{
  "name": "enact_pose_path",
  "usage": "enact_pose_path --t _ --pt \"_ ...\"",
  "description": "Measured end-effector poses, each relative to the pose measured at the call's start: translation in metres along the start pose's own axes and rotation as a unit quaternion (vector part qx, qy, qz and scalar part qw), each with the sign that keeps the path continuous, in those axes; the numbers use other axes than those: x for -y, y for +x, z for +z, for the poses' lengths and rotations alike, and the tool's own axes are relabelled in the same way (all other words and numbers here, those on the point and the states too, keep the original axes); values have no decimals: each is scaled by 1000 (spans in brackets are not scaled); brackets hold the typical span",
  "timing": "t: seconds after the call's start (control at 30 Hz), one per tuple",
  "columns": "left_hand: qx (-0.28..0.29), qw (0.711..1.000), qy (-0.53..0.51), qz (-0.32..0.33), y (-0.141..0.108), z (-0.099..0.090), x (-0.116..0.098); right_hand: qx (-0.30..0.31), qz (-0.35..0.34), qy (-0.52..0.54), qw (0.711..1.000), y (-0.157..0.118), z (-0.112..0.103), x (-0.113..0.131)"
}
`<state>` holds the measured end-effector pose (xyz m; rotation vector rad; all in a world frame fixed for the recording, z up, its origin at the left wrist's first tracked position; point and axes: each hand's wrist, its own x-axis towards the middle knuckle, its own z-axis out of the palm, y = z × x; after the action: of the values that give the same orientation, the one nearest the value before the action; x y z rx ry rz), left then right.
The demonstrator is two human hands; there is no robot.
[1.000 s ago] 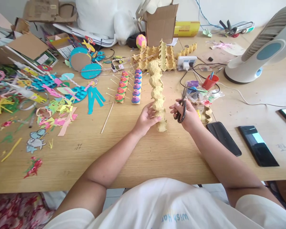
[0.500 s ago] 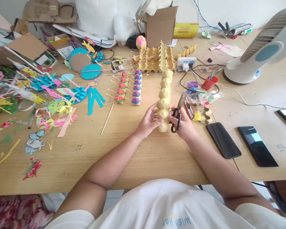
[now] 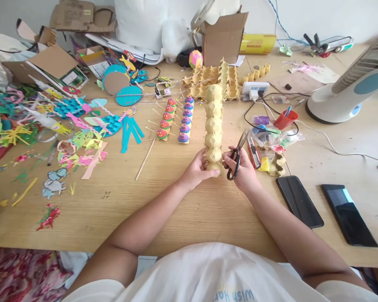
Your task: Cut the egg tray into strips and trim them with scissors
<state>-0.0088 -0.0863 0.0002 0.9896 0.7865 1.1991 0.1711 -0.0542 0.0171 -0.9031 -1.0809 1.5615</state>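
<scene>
My left hand [image 3: 195, 170] grips the near end of a yellowish egg carton strip [image 3: 213, 121], a single row of bumps pointing away from me. Its thumb lies across the lowest bump. In my right hand [image 3: 244, 167] is a pair of scissors [image 3: 234, 159] with black handles, the blades aimed up and away. The right fingertips come close to the strip's right edge; whether they touch it I cannot tell. Left of the strip stand two painted egg carton caterpillars, one red and green [image 3: 166, 121], one purple and blue [image 3: 185, 121], with pins sticking out.
Uncut egg carton [image 3: 204, 90] lies behind the strip. Right of my hands are a utility knife [image 3: 253, 152], a carton scrap [image 3: 277, 164], a red cup [image 3: 285, 120], two phones [image 3: 300, 201] and a fan [image 3: 337, 98]. Paper scraps [image 3: 82, 153] and glue bottles [image 3: 52, 121] crowd the left.
The strip has shifted slightly left and tipped more upright, and my left hand sits lower at its near end. My right hand with the scissors has moved a little away from it.
</scene>
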Motion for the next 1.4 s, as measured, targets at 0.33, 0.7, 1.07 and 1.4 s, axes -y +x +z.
enact_pose_path --t 0.33,0.7,1.07,1.4 --pt "-62 998 -32 8 45 12 -4 -22 -18 -131 991 10 -15 8" --pt "-68 992 -99 29 58 2 -7 -18 -91 -242 966 4 -27 -13" --pt "-50 990 -132 -20 59 -2 -10 8 -147 -443 884 0 -32 -9" --pt "-37 992 -120 -14 58 -8 -11 28 -253 -530 809 2 -30 2"
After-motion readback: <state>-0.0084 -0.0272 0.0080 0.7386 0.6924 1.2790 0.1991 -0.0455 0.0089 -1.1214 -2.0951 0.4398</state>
